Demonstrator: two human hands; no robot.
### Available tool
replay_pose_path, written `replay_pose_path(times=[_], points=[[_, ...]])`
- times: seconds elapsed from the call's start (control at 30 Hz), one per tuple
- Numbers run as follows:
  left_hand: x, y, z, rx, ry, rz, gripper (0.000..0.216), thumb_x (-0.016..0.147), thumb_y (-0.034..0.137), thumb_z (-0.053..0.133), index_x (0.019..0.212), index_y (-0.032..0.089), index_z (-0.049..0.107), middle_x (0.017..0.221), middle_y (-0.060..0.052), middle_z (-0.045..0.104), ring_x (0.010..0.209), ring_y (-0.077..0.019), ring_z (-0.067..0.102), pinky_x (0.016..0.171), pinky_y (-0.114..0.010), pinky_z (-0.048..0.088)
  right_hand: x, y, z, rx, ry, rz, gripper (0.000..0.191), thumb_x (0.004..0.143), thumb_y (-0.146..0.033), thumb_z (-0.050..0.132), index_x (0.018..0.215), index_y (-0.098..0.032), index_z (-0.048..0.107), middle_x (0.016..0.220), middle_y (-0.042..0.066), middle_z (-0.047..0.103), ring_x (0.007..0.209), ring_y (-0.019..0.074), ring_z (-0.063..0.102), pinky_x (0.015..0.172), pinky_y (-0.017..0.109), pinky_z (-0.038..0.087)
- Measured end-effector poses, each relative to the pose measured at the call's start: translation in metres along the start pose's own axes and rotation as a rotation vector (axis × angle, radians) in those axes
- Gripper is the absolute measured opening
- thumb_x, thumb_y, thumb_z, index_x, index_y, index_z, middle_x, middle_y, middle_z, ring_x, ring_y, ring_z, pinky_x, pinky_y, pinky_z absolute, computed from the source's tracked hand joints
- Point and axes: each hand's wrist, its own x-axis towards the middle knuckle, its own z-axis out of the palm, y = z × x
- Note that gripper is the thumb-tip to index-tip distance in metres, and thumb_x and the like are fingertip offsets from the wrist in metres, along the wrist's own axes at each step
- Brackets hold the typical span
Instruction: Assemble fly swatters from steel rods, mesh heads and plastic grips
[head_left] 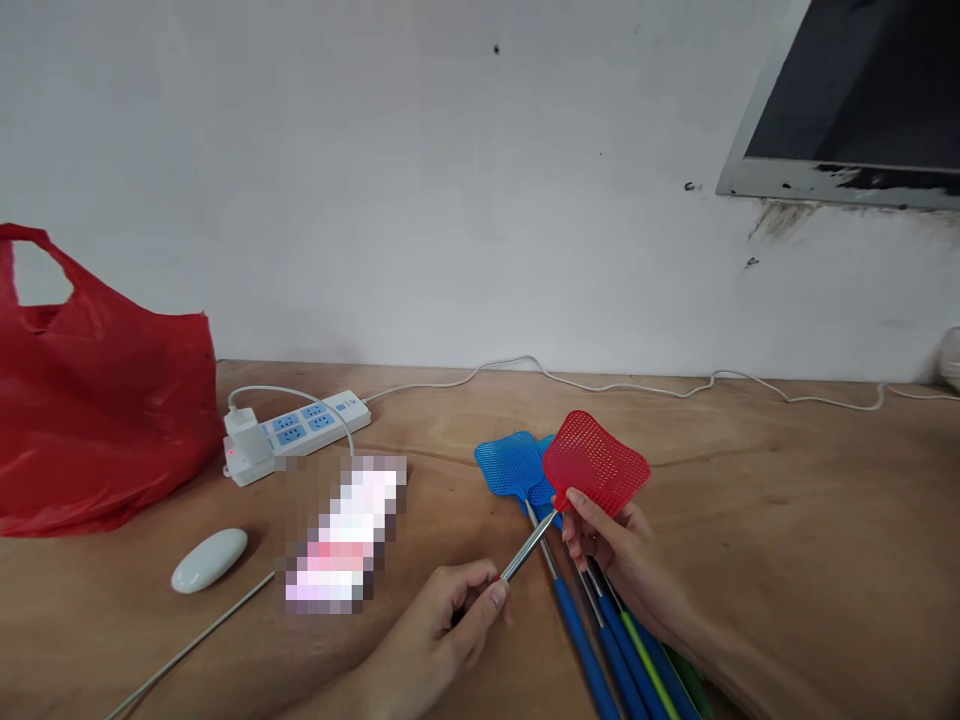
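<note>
Red fly swatter [598, 468] pinched at shaft by left hand [439, 628], at head base by right hand [626, 550]; handling likely midway, blue fly swatters [504, 463] beneath it not held.

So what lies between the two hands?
In the head view, the red swatter's shaft runs from the left hand to the right hand; a blue swatter lies beneath.

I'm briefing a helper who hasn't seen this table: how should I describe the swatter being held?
On the wooden table, look right of the white power strip. There the left hand grips the metal shaft of the swatter, and the right hand pinches it near the base of its head. That mesh head is red, whereas the swatter heads visible beside it are blue.
</note>
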Motion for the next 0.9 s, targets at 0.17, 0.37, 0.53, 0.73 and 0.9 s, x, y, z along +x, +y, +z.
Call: replay_pose_path(times=[0.17, 0.37, 0.53, 0.73, 0.9], points=[[0.002, -0.001, 0.000, -0.046, -0.024, -0.016, 0.058, 0.089, 0.075, 0.040, 0.083, 0.019, 0.053, 0.045, 0.013, 0.032, 0.036, -0.0072, 0.026, 0.039, -0.020, 0.019, -0.004, -0.001, 0.002, -0.089, -0.070, 0.006, 0.036, 0.069, -0.046, 0.084, 0.086, -0.015, 0.075, 0.069, 0.002, 0.067, 0.058, 0.0121, 0.059, 0.048, 0.021, 0.047], [0.000, 0.000, -0.002, 0.059, -0.006, 0.043, 0.058, 0.094, 0.069, 0.039, 0.081, 0.017, 0.058, 0.053, 0.008, 0.036, 0.049, -0.0095, 0.033, 0.049, -0.022, 0.026, -0.007, 0.005, 0.000, -0.242, -0.172, -0.052, 0.024, 0.078, -0.043, 0.077, 0.085, -0.021, 0.076, 0.078, 0.003, 0.071, 0.063, 0.0148, 0.063, 0.058, 0.027, 0.054], [0.001, 0.002, -0.003, 0.083, -0.015, 0.048, 0.059, 0.094, 0.071, 0.035, 0.075, 0.018, 0.054, 0.054, 0.007, 0.035, 0.052, -0.0109, 0.032, 0.052, -0.024, 0.026, -0.013, 0.011, 0.006, -0.209, -0.112, -0.126, 0.022, 0.081, -0.043, 0.076, 0.084, -0.020, 0.074, 0.084, 0.005, 0.073, 0.066, 0.0156, 0.065, 0.064, 0.029, 0.057], [-0.004, 0.002, -0.007, 0.205, 0.003, 0.042, 0.055, 0.098, 0.065, 0.031, 0.072, 0.020, 0.049, 0.057, 0.005, 0.039, 0.056, -0.0128, 0.038, 0.058, -0.025, 0.032, 0.003, -0.003, -0.009, 0.020, 0.154, -0.246, 0.025, 0.068, -0.038, 0.087, 0.074, -0.018, 0.072, 0.076, 0.002, 0.071, 0.059, 0.0109, 0.059, 0.057, 0.022, 0.053], [-0.009, 0.002, -0.006, 0.426, 0.117, 0.085, 0.046, 0.102, 0.051, 0.035, 0.071, 0.021, 0.052, 0.063, 0.002, 0.051, 0.065, -0.0159, 0.049, 0.063, -0.026, 0.035, 0.021, -0.028, -0.032, 0.220, 0.341, -0.357, 0.032, 0.055, -0.033, 0.094, 0.067, -0.020, 0.068, 0.069, -0.003, 0.065, 0.056, 0.0077, 0.054, 0.048, 0.016, 0.046]])
